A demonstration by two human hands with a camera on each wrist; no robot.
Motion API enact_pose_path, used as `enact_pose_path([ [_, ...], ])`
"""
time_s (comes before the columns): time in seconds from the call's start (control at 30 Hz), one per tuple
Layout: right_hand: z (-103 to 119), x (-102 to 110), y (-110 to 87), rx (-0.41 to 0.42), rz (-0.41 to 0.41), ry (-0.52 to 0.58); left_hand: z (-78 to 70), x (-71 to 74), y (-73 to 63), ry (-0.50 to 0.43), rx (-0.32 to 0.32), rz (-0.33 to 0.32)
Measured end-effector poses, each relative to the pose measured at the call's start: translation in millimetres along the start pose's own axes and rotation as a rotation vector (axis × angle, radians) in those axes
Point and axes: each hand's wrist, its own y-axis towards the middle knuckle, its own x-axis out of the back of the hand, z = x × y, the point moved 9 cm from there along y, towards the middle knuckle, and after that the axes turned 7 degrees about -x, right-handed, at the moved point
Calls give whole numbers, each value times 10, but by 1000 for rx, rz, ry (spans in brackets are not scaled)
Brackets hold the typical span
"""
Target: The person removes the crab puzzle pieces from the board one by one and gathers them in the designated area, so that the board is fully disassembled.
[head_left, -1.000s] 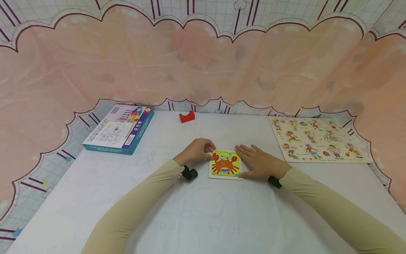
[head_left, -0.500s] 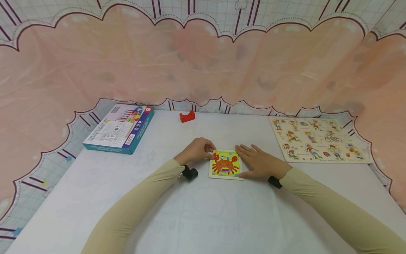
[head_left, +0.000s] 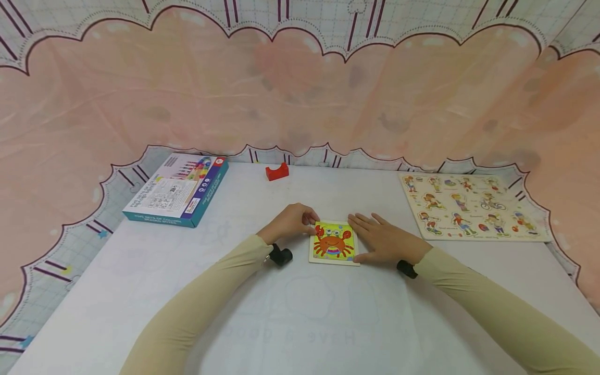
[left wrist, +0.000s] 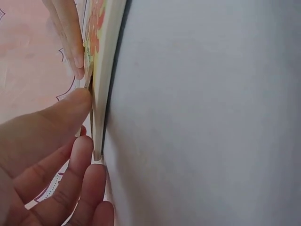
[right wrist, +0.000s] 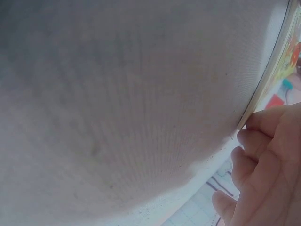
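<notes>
A small square wooden crab puzzle (head_left: 333, 242), with a red crab on yellow in a pale frame, lies on the white table before me. At its upper left corner, my left hand (head_left: 293, 223) has its fingers curled. In the left wrist view, the thumb (left wrist: 77, 101) and index finger pinch the edge of a thin puzzle piece (left wrist: 91, 77), slightly raised from the frame. My right hand (head_left: 385, 239) lies with straight, spread fingers along the puzzle's right edge, touching it. In the right wrist view, its fingertips meet the frame's edge (right wrist: 263, 89).
A flat teal and white box (head_left: 173, 192) lies at the back left. Near the back edge sits a red curved block (head_left: 277, 172). A larger wooden puzzle board (head_left: 473, 207) with figures of children lies at the back right. A patterned curtain (head_left: 300, 99) hangs behind the table.
</notes>
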Motion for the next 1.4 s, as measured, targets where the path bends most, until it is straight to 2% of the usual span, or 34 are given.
enact_pose_path([
  [0.3,23,16,-13,-6,8,8,-7,-9,4,-1,-17,-15],
  [0.83,7,5,-3,4,3,1,-40,6,-16,-13,-3,3],
  [1.03,-6,-4,1,4,5,-1,-75,17,-28,-12,-21,15],
  [1.4,-4,-4,-5,1,11,-1,-26,-7,4,-10,-8,4],
])
